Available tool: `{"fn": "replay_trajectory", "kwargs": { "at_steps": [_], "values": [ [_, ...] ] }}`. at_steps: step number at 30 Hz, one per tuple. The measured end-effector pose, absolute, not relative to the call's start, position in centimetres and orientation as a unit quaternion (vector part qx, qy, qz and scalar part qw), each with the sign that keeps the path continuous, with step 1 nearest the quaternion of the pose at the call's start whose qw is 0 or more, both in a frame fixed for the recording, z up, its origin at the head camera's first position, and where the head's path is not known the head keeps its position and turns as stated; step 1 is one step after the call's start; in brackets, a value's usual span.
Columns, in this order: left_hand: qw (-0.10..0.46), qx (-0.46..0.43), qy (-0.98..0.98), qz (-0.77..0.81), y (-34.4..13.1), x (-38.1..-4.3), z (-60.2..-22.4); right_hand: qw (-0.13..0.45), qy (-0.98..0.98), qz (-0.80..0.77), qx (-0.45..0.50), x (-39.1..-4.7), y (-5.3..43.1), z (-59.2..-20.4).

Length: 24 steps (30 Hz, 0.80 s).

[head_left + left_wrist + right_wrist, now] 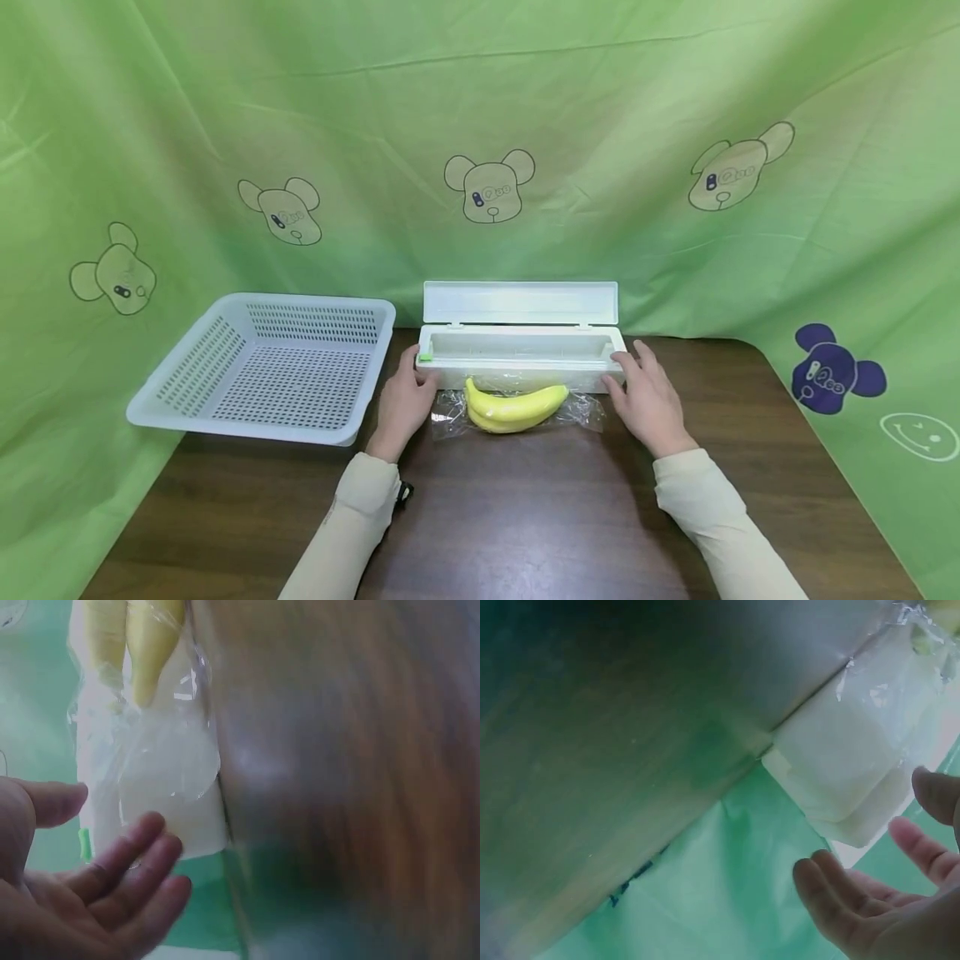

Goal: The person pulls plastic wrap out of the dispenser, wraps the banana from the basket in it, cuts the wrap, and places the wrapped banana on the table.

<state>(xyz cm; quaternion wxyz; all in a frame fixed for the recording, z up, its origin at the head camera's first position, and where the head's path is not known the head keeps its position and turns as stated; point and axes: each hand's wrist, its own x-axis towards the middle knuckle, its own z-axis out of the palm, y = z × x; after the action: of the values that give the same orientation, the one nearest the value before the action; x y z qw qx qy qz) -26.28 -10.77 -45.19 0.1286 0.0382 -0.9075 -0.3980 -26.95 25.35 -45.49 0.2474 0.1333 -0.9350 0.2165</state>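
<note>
A long white cling film dispenser box (525, 379) stands at the back of the table with its lid (521, 302) raised. Bananas (517, 410), yellow and joined in a small bunch, lie right in front of it. Clear cling film (450, 414) surrounds them and stretches out crumpled on both sides. My left hand (403, 404) is at the box's left end, fingers loosely bent and thumb apart from them in the left wrist view. At the opposite end, my right hand (651, 404) has its fingertips by the corner, with thumb and fingers spread. Neither hand curls round the box.
A white perforated plastic basket (258, 432) stands on the left side of the dark wooden table (517, 533). Behind the table hangs a green curtain (585, 108) printed with bear faces, close to the raised lid.
</note>
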Motion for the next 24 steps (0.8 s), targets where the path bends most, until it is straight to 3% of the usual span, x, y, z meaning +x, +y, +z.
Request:
{"fn": "replay_trajectory", "kwargs": {
  "at_steps": [8,18,24],
  "values": [
    [0.151,-0.010,-0.863,-0.481,-10.6,-26.6,-45.6,0.328,-0.905,0.206,0.177,-27.8,25.0,-46.0],
    [0.181,-0.052,-0.866,-0.463,-10.9,-25.9,-44.9,0.328,-0.898,0.238,0.173,-26.7,25.3,-45.2],
    [0.165,-0.058,-0.868,-0.465,-11.2,-25.0,-44.8,0.325,-0.898,0.234,0.181,-25.4,26.1,-44.8]
  ]
}}
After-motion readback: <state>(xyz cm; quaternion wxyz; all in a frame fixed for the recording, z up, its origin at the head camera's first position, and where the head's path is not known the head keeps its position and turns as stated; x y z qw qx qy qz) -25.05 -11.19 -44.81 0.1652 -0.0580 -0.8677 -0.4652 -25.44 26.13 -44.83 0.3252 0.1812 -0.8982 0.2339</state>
